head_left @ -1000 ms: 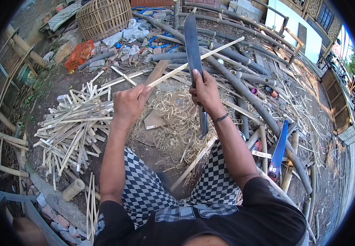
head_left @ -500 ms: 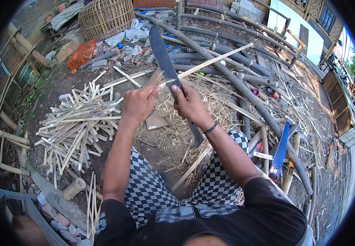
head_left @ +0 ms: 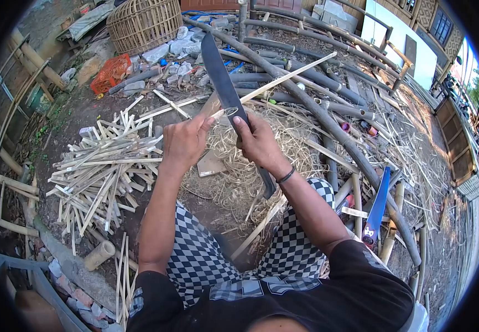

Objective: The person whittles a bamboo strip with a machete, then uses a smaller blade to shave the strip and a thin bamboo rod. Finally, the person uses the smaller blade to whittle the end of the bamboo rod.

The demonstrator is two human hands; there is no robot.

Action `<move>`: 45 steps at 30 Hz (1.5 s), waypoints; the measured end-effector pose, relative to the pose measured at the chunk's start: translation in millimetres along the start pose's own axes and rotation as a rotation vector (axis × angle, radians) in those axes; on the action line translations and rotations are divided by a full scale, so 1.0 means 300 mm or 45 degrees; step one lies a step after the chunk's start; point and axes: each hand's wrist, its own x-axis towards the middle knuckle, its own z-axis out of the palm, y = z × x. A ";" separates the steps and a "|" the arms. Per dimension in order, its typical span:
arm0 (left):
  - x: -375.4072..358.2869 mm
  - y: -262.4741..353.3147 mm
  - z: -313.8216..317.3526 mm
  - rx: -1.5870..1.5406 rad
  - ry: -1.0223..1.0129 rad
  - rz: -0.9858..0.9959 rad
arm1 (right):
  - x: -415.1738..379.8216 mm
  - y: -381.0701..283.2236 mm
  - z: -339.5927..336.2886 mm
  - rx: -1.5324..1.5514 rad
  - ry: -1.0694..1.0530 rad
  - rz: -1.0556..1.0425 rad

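My left hand [head_left: 185, 143] is closed on the near end of a thin, pale bamboo strip [head_left: 292, 76]. The strip runs up and to the right, crossing the machete [head_left: 220, 71]. Around the machete's handle my right hand [head_left: 261, 145] is wrapped, with its thumb up by the base of the dark blade. The blade points up and away, tilted left, and meets the strip between my two hands. A small curl of bamboo shows there. Below lies a heap of thin bamboo shavings [head_left: 234, 174], and at left a pile of cut bamboo strips [head_left: 107, 160].
A blue-bladed saw [head_left: 379, 199] leans at right beside a long dark pole [head_left: 342, 135]. Farther off are an orange crate [head_left: 111, 73], a woven bamboo basket [head_left: 144, 27], rubble and bamboo poles. A short bamboo piece [head_left: 100, 254] lies at lower left.
The bamboo strip's far end has swung slightly up and left. A loop of shaving now shows at the blade. Both hands keep nearly the same place and grip.
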 end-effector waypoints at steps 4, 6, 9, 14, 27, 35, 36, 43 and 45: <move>-0.005 -0.012 0.010 0.022 -0.036 0.000 | -0.006 0.009 0.019 0.049 -0.045 0.048; -0.008 -0.007 0.006 0.035 -0.055 0.014 | -0.001 0.001 -0.002 0.098 -0.099 0.098; -0.014 0.014 0.016 0.045 -0.068 0.061 | 0.017 0.000 -0.025 -0.048 -0.083 0.232; -0.016 0.047 0.022 0.056 -0.152 0.119 | 0.045 0.049 -0.020 -0.332 0.166 0.334; -0.005 0.019 0.078 -0.008 -0.211 0.021 | 0.041 0.068 -0.005 -0.198 0.181 0.180; -0.003 0.024 0.066 -0.428 -0.067 -0.189 | 0.035 0.049 -0.016 -0.078 0.165 0.242; -0.001 0.021 0.061 -0.450 0.017 -0.146 | 0.035 0.044 -0.022 -0.022 0.174 0.253; 0.003 0.016 0.096 -0.607 -0.031 -0.252 | 0.006 0.005 -0.010 0.060 0.090 0.343; 0.010 0.017 0.101 -0.620 -0.061 -0.340 | 0.000 -0.018 -0.009 0.191 0.075 0.377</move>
